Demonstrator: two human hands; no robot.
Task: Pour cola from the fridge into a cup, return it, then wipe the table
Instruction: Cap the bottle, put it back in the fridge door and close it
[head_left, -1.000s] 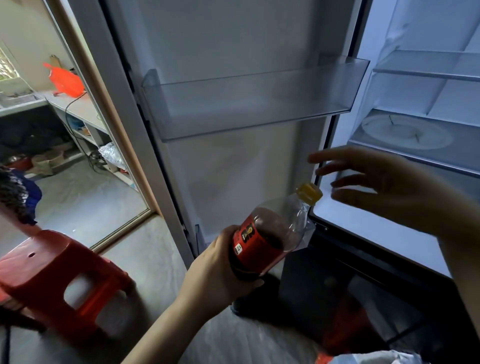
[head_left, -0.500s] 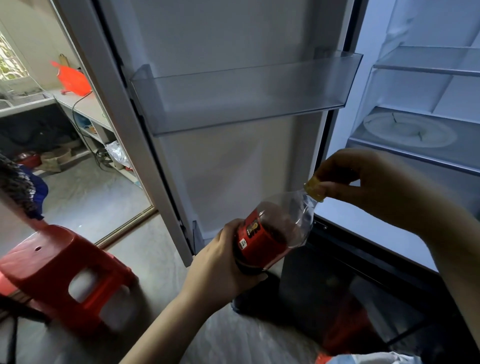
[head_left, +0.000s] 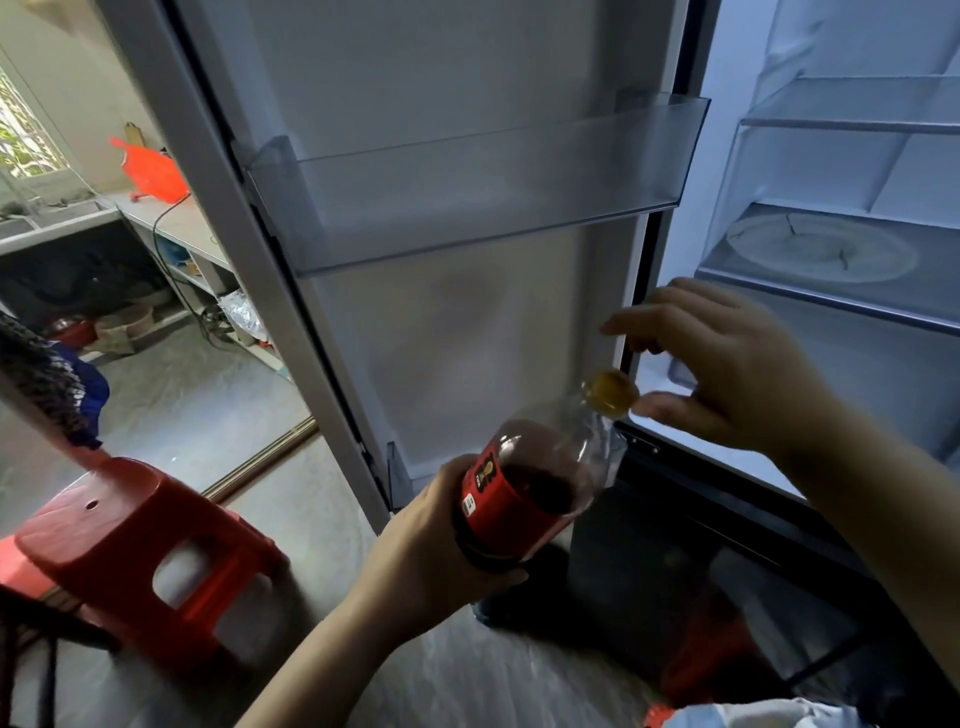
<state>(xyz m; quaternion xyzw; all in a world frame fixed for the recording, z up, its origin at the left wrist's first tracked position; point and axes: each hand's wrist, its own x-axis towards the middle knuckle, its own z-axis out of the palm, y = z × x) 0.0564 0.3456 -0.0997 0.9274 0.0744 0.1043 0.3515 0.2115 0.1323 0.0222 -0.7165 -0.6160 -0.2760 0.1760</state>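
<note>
- Risk: cola bottle (head_left: 530, 483) is tilted, cap (head_left: 610, 392) aimed up toward the open fridge (head_left: 810, 156). Cap tightness cannot be told; if loose, cola may leak at the neck.
- Risk: grip sits low, near the base, so a slip would drop the bottle to the floor.
- Left hand (head_left: 436, 551): fingers wrapped round the lower bottle, below the door shelf (head_left: 467, 208).
- Right hand (head_left: 727, 374): fingers apart, loosely curved; thumb (head_left: 654, 413) at the cap's side, index finger lifted clear, no pinch.
</note>
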